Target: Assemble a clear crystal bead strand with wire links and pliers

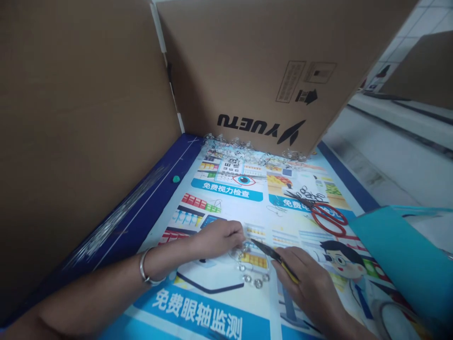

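My left hand (217, 237), with a silver bangle (146, 269) on its wrist, rests on a printed poster (226, 302), its fingers pinched on a small clear and metal piece (244, 246). My right hand (308, 278) is closed round pliers with yellow handles (274, 257), whose dark tips point at that piece. Several small round metal parts (254, 278) lie on the poster just below the two hands.
Red-handled scissors (327, 217) and a heap of dark wire rings (307, 193) lie at the back right. Clear plastic bits (247, 146) line the foot of tall cardboard walls (269, 61). A teal folder (399, 255) sits at right, a small green blob (176, 179) at left.
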Motion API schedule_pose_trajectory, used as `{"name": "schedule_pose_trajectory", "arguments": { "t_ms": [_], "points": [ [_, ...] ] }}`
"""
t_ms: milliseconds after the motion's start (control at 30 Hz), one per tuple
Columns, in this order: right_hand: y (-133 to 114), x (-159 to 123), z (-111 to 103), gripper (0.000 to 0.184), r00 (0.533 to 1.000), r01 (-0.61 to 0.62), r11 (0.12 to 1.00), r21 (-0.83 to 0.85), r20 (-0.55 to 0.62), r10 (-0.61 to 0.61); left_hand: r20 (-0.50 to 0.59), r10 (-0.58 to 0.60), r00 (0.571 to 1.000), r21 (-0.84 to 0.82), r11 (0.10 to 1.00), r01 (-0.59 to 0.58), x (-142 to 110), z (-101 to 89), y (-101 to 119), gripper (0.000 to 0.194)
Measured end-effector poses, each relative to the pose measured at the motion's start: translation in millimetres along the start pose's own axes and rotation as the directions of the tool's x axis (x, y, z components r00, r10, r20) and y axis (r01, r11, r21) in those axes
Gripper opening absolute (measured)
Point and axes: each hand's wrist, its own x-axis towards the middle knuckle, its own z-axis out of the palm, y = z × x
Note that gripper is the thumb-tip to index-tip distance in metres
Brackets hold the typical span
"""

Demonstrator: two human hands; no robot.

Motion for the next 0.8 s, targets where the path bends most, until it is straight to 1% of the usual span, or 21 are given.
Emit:
{"name": "schedule_pose_trajectory", "arguments": {
  "t_ms": [100, 267, 567, 800],
  "points": [
    [-0.5, 1.3, -0.7, 0.020, 1.000, 0.007, 1.000, 0.008, 0.014, -0.007, -0.014, -0.002, 1.000, -0.015, 1.000, 0.002, -1.2, 0.7, -2.1, 0.020],
    [-2.7, 2.3, -1.4, 0.019, 1.000, 0.021, 1.000, 0.013, 0.001, -0.021, -0.028, -0.016, 0.999, -0.082, 0.997, 0.014, -3.6, 3.2, -0.7, 0.021],
    [-2.8, 0.8, 0.7, 0.015, 0.999, 0.037, 0.999, 0.037, -0.012, -0.037, 0.000, 0.021, 1.000, -0.122, 0.992, -0.021, -6.9, 1.1, 1.0, 0.026],
    [-5.3, 4.3, 1.9, 0.017, 0.996, 0.083, 0.996, 0.036, -0.016, -0.083, 0.051, 0.008, 0.999, -0.130, 0.992, -0.002, -8.8, -2.1, -1.6, 0.025]
  ]
}}
